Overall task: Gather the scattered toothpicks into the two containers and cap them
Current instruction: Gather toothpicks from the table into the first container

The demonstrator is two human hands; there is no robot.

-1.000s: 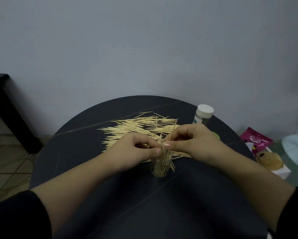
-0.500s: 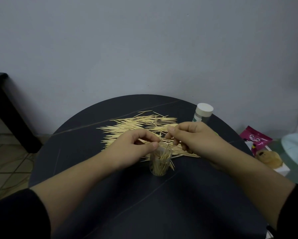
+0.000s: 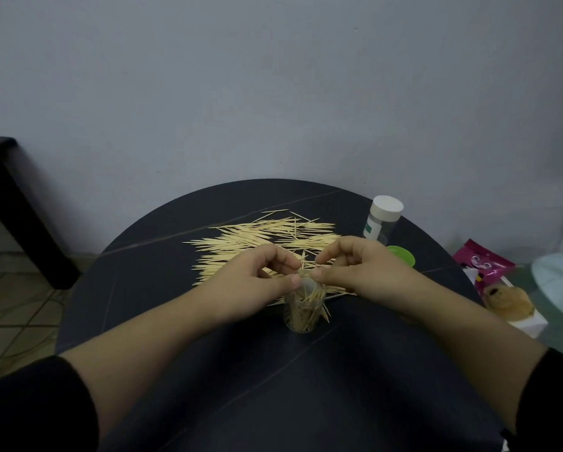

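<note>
Container (image 3: 303, 313) beneath left grip (image 3: 254, 282), right grip (image 3: 361, 272)

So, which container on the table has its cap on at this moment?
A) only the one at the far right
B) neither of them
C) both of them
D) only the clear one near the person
A: the far-right container wears its white cap, while the near clear container stands open, with toothpicks sticking up out of it.

left hand (image 3: 254, 283) and right hand (image 3: 360, 270), fingers curled, meet over the open jar (image 3: 304, 313), apparently pinching toothpicks (image 3: 303, 260).
</note>
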